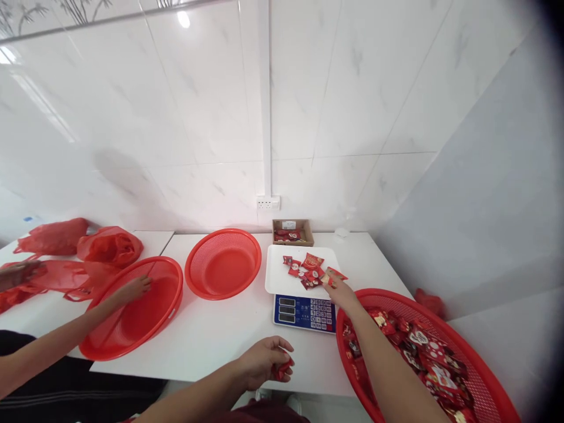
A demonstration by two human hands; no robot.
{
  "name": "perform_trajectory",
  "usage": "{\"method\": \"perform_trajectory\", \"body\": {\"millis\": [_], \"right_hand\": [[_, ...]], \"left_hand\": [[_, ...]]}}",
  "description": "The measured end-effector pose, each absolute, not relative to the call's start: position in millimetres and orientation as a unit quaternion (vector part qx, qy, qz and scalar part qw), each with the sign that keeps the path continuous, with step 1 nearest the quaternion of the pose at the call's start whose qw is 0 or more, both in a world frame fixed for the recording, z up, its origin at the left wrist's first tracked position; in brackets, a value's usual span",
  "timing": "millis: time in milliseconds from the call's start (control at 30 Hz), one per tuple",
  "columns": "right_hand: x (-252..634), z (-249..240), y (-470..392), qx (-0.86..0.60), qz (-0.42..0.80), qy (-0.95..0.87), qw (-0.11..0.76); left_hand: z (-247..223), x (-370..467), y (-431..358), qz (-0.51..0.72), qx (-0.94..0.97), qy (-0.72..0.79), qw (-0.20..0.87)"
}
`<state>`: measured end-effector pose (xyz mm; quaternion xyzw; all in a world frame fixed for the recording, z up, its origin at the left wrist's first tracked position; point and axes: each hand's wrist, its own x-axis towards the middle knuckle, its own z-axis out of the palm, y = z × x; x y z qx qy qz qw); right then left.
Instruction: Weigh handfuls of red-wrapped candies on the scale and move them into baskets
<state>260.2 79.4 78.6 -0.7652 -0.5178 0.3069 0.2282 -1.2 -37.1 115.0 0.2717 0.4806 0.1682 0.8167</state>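
Observation:
My left hand [265,361] is closed around a small red wrapped sweet [284,369], in front of the scale near the table's front edge. Over the right side of the white scale pan [277,276], my right hand [341,292] pinches a red and gold packet [336,273]. Several red wrapped sweets [312,261] lie loosely together on the pan, just left of my right fingers. Below the pan shows the blue keypad and display of the scale [304,311]. Under my right forearm stands a red basket [482,358] heaped with red wrapped packets.
A small cardboard box [292,224] with red packets stands behind the scale. Left of it is a red basket [224,264]. A co-worker's hand [136,289] reaches into another tilted red basket [170,311]. Red bags [110,244] lie at the far left.

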Motion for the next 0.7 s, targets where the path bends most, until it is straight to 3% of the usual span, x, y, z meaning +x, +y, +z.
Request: {"method": "perform_trajectory", "body": {"millis": [200,367,567,700], "right_hand": [[264,55,96,-0.791,0.271,-0.512,0.196],[274,64,79,-0.802,0.226,-0.504,0.225],[306,87,6,-0.802,0.179,-0.494,0.283],[333,78,-56,-0.818,0.142,-0.483,0.278]], "left_hand": [[113,-8,-29,0.185,0.267,0.488,0.810],[112,-8,-26,0.184,0.261,0.492,0.810],[119,3,-19,0.168,0.264,0.473,0.824],[127,29,-13,0.146,0.266,0.449,0.840]]}}
